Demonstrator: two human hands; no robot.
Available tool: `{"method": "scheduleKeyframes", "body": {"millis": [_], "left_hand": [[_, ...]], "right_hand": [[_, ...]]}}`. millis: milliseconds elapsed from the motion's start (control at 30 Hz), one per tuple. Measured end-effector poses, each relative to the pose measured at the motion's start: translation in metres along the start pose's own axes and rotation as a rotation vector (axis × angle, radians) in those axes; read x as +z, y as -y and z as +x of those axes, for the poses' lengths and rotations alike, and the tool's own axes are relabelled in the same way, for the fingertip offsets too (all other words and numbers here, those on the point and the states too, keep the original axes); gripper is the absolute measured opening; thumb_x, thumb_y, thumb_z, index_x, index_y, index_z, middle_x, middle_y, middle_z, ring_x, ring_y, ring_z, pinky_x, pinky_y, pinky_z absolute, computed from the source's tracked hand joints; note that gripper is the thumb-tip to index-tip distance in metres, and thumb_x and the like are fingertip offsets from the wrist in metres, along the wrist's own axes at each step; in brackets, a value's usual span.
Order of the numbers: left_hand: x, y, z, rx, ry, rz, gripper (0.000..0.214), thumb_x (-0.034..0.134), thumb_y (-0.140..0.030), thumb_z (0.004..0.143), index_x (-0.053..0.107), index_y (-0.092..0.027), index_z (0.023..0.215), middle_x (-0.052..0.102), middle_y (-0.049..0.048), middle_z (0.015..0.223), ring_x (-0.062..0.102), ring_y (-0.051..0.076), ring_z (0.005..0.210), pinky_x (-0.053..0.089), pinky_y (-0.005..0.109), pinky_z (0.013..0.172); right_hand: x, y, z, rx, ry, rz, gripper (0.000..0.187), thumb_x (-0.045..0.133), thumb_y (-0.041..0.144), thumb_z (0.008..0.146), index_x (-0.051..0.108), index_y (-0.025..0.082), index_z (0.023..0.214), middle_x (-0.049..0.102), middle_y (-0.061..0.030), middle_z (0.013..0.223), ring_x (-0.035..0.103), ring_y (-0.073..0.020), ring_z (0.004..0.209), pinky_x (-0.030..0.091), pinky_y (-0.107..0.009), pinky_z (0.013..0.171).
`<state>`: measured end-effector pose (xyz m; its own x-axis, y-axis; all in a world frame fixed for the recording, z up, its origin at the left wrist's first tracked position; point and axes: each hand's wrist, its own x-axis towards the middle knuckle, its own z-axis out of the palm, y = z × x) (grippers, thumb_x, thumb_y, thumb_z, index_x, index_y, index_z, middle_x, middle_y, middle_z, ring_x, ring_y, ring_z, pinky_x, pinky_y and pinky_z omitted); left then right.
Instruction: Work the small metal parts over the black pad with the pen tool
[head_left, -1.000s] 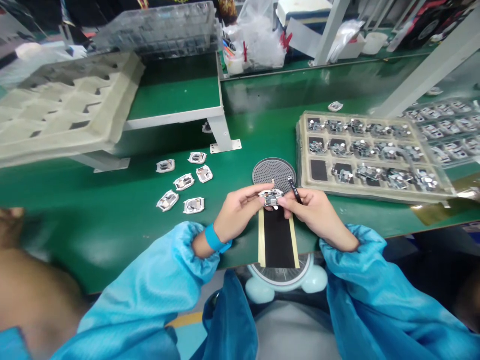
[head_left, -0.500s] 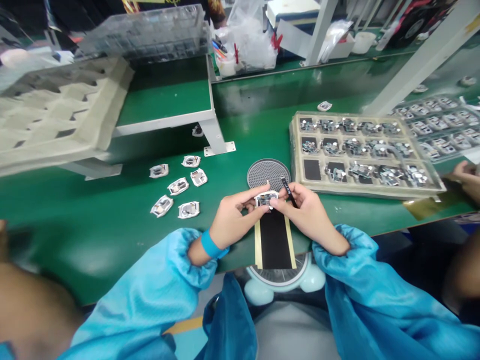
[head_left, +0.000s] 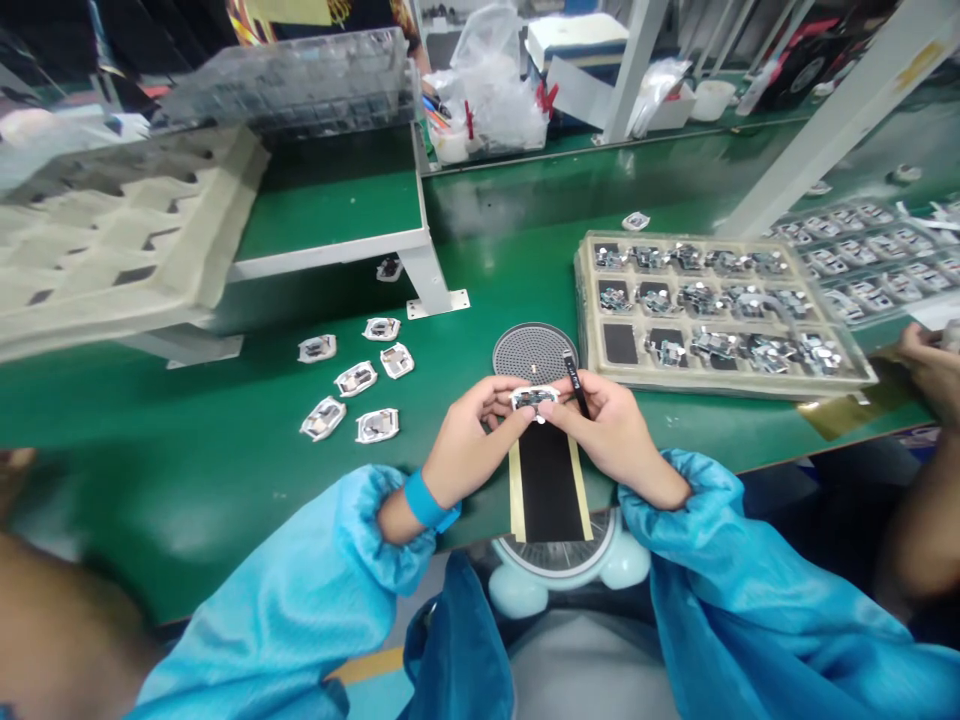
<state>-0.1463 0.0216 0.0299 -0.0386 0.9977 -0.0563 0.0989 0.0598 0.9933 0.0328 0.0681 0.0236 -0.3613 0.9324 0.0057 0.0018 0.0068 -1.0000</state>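
Both hands meet over the front edge of the green bench. My left hand pinches a small white-rimmed electronic part from the left. My right hand grips the same part from the right and also has a thin black tool tucked between its fingers, pointing away from me. Directly under the hands lies a black strip with tan edges. Just beyond them sits a round perforated metal disc.
Several loose white parts lie to the left. A beige tray of parts stands to the right, more trays beyond it. A raised shelf carries an empty moulded tray. Another person's hand is at the right edge.
My hands have stayed together on the part, turning it slightly flatter. Another person's hand has come into view at the right edge. The view has shifted a little.
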Motion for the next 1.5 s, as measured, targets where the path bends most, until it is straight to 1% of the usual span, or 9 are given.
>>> {"method": "scheduleKeyframes", "body": {"millis": [133,367,433,533,667,767,867,1133,1500], "left_hand": [[0.0,-0.001,-0.001,0.063,0.026,0.05,0.016,0.071,-0.029,0.088,0.068,-0.015,0.094,0.072,0.0038,0.083,0.067,0.016,0.077,0.053,0.027,0.072],[0.004,-0.003,-0.011,0.094,-0.053,0.053,0.013,0.07,-0.026,0.088,0.068,-0.016,0.095,0.072,0.0037,0.083,0.067,0.016,0.074,0.053,0.029,0.071],[0.005,-0.001,-0.011,0.115,-0.067,0.087,0.011,0.068,-0.026,0.089,0.068,-0.016,0.095,0.072,0.0032,0.082,0.067,0.016,0.073,0.053,0.029,0.07],[0.006,0.001,-0.01,0.193,-0.054,0.223,0.007,0.066,-0.023,0.089,0.068,-0.018,0.094,0.073,0.002,0.084,0.065,0.016,0.074,0.051,0.029,0.071],[0.003,0.0,-0.01,0.354,-0.035,0.501,0.009,0.065,-0.017,0.088,0.069,-0.021,0.094,0.074,-0.0004,0.088,0.066,0.016,0.079,0.047,0.032,0.08],[0.001,-0.001,-0.01,0.408,-0.052,0.571,0.01,0.064,-0.017,0.088,0.069,-0.022,0.096,0.075,-0.0011,0.089,0.067,0.017,0.082,0.045,0.033,0.082],[0.0,-0.001,-0.01,0.42,-0.071,0.588,0.01,0.063,-0.018,0.089,0.068,-0.022,0.096,0.075,-0.0007,0.089,0.067,0.018,0.082,0.045,0.033,0.08],[-0.001,-0.001,-0.01,0.408,-0.05,0.617,0.01,0.062,-0.021,0.091,0.068,-0.022,0.099,0.077,0.0023,0.097,0.069,0.02,0.089,0.044,0.036,0.085],[-0.001,-0.002,-0.01,0.368,-0.039,0.591,0.011,0.062,-0.019,0.09,0.068,-0.022,0.098,0.075,0.0003,0.091,0.067,0.018,0.084,0.043,0.034,0.083]], "right_hand": [[0.004,0.003,-0.003,-0.005,0.016,0.012,0.024,0.084,0.035,0.077,0.07,0.019,0.089,0.075,-0.0019,0.079,0.069,-0.016,0.072,0.056,-0.03,0.071],[0.016,0.002,-0.012,0.005,-0.057,0.064,0.03,0.085,0.042,0.075,0.067,0.02,0.086,0.073,-0.0014,0.076,0.067,-0.0164,0.069,0.056,-0.031,0.067],[0.011,0.0,-0.012,-0.003,-0.038,0.01,0.031,0.083,0.044,0.076,0.068,0.02,0.088,0.073,-0.0019,0.079,0.067,-0.017,0.072,0.056,-0.031,0.069],[-0.004,0.004,-0.011,-0.031,0.038,-0.214,0.031,0.081,0.045,0.08,0.072,0.02,0.096,0.072,-0.0027,0.083,0.066,-0.0175,0.074,0.054,-0.031,0.068],[-0.023,0.022,-0.005,-0.283,0.026,-0.426,0.027,0.072,0.037,0.091,0.07,0.021,0.113,0.07,-0.0051,0.096,0.065,-0.0179,0.083,0.053,-0.031,0.073],[-0.026,0.031,0.003,-0.469,0.165,-0.519,0.01,0.069,0.029,0.094,0.072,0.02,0.095,0.068,-0.0051,0.09,0.064,-0.0183,0.085,0.052,-0.033,0.078],[-0.024,0.028,0.006,-0.547,0.282,-0.566,0.009,0.071,0.027,0.092,0.072,0.019,0.089,0.066,-0.0038,0.083,0.062,-0.0169,0.077,0.05,-0.032,0.07],[-0.021,0.022,0.006,-0.579,0.195,-0.614,0.008,0.071,0.028,0.092,0.07,0.021,0.096,0.069,-0.0053,0.086,0.064,-0.0187,0.079,0.053,-0.034,0.072],[-0.024,0.02,0.008,-0.643,0.239,-0.587,0.006,0.073,0.024,0.091,0.073,0.022,0.097,0.068,-0.005,0.09,0.064,-0.018,0.083,0.053,-0.033,0.072]]}}
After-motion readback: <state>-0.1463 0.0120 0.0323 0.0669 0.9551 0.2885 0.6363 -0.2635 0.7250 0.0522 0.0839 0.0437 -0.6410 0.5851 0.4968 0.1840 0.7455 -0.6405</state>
